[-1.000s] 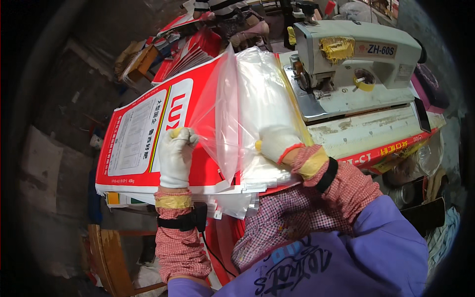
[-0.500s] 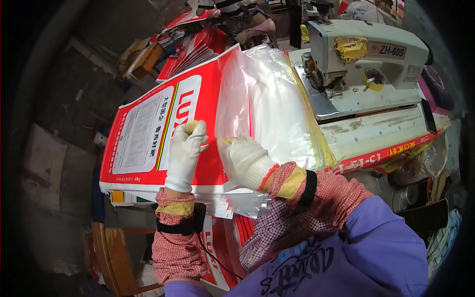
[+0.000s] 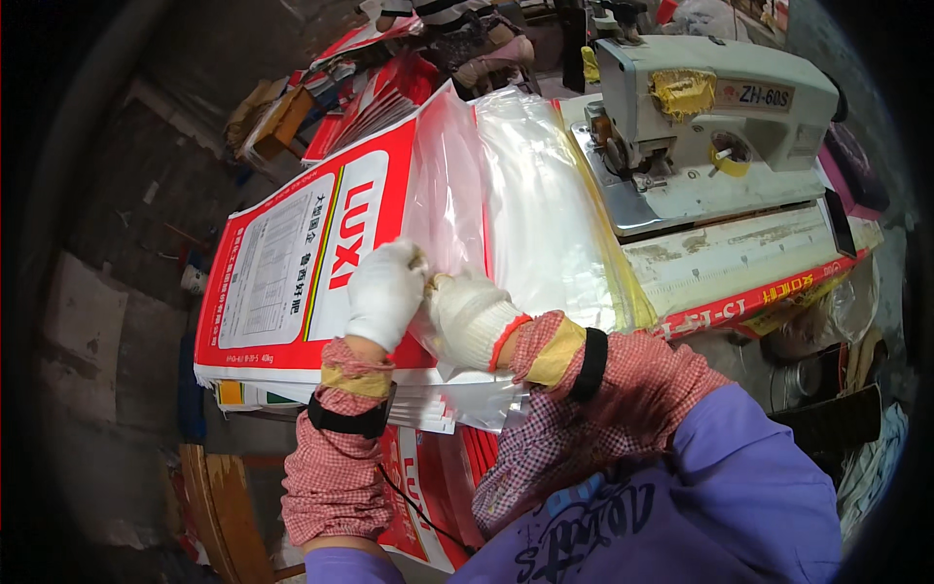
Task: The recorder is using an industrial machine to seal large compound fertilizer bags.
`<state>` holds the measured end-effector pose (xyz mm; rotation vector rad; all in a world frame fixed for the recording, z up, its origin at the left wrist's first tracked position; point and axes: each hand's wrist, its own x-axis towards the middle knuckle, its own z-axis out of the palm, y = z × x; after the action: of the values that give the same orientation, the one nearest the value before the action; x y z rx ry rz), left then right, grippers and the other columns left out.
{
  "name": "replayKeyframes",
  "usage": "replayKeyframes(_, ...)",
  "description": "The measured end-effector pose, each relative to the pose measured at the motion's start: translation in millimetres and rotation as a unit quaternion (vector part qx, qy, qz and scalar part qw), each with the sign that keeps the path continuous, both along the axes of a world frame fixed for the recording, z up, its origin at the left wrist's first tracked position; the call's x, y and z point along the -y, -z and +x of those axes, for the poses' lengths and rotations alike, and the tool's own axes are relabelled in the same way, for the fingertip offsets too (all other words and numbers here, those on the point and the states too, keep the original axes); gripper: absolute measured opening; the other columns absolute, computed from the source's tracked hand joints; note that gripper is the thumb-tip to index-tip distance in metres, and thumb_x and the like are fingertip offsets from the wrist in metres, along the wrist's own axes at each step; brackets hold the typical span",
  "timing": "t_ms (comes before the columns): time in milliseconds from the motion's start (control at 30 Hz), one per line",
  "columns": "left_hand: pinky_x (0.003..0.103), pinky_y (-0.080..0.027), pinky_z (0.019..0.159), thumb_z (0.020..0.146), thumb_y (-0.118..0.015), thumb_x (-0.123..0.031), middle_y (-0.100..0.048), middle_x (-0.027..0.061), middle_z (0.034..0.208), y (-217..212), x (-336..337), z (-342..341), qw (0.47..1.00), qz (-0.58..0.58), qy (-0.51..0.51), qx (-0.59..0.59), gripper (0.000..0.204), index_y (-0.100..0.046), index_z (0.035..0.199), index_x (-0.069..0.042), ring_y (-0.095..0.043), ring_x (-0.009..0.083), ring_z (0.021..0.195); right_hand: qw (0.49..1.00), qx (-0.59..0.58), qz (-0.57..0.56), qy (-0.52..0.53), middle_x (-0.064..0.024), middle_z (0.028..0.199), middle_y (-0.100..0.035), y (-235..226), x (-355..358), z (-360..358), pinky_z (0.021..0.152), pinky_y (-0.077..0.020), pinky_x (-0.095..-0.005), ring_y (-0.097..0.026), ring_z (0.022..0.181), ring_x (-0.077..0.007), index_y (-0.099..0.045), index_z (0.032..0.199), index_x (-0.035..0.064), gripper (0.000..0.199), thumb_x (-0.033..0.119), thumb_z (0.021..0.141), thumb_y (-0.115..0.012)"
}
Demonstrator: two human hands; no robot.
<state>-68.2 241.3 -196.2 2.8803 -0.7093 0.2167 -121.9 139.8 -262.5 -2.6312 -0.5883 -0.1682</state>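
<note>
The left hand (image 3: 386, 292), in a white knit glove, is curled shut, its fingertips pinching the edge of a clear plastic liner bag (image 3: 525, 204) where that lies over the red-and-white printed sack (image 3: 292, 263). The right hand (image 3: 467, 313), gloved alike, meets it from the other side: knuckles up, fingers closed on the same bit of film, so the two hands touch at the pinch point (thumbs hidden between them). Both forearms come up from the lower edge in red checked sleeve covers, the right one crossing in front of the purple sweater.

The sack is the top one of a flat stack, with the liner spread over its right half and running up to the base of the grey sewing machine (image 3: 710, 117).

Half a second ago the hands lay slightly apart, the left flat on the red print and the right pressing the film; now they have closed together. A second ago the right hand was farther right, at the liner's edge.
</note>
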Motion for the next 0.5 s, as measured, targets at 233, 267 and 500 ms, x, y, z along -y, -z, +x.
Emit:
replayKeyframes(233,0.032,-0.047,0.068,0.080,-0.057,-0.027,-0.062,0.0189,0.076,3,-7,3,0.972,-0.178,-0.011,-0.150,0.033,-0.059,0.087,0.005,-0.061,0.0301,0.074,0.997,-0.074,0.028,0.024,-0.0148,0.081,-0.061,-7,2,-1,0.078,-0.0401,-0.0406,-0.059,0.079,-0.0296,-0.060,0.089,0.0042,0.031,0.031,0.074,-0.056)
replayKeyframes(267,0.032,-0.047,0.068,0.079,-0.057,-0.025,-0.062,0.0189,0.077,3,-5,2,0.990,-0.069,0.012,-0.122,0.031,-0.059,0.088,0.005,-0.061,0.0296,0.075,0.997,-0.074,0.028,0.023,-0.0148,0.081,-0.061,-13,2,-1,0.078,-0.0401,-0.0406,-0.059,0.079,-0.0296,-0.060,0.089,0.0042,0.031,0.031,0.074,-0.056)
replayKeyframes(500,0.028,-0.046,0.057,0.082,-0.055,-0.016,-0.061,0.0103,0.071,5,-8,18,0.952,-0.236,0.004,-0.196,0.021,-0.057,0.091,0.003,-0.059,0.0164,0.062,0.997,-0.016,0.080,-0.011,-0.0175,0.079,-0.060,-19,12,-11,0.067,-0.0463,-0.0406,-0.060,0.072,-0.0327,-0.051,0.105,0.0016,0.045,0.022,0.066,-0.062)
